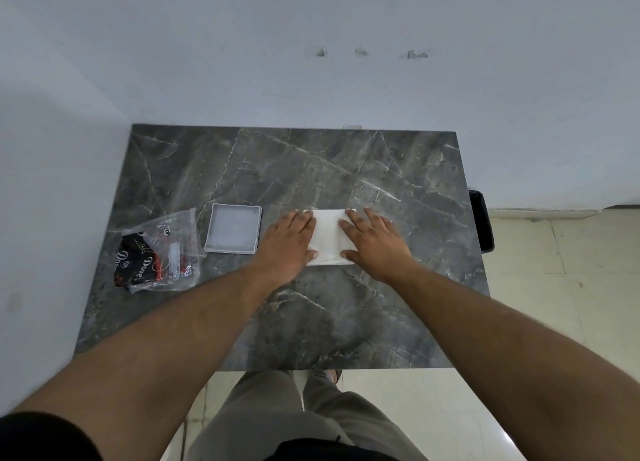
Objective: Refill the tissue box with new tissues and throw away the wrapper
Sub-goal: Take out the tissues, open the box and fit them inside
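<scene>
The left hand (289,241) lies flat, palm down, fingers spread and stretched forward, covering the left edge of a white stack of tissues (329,237). The right hand (372,241) mirrors it on the right edge, also flat and wide with the thumb tucked against the near corner. Neither hand grips anything; both press down on the stack, leaving a strip of white showing between them. Whether the stack sits inside a box or bare on the worktop (311,170) cannot be told, since the hands hide its sides.

Just left of the left hand, apart from it, lies a square, shallow, translucent white lid or tray (232,233), flat on the dark grey marbled worktop. Further left, near the worktop's left edge, sits a crumpled clear plastic wrapper (157,253) with black and red printing. Off the right edge of the worktop, on the far side, a dark bin (482,220) stands on the pale tiled floor (561,270). A plain white wall (311,80) rises behind.
</scene>
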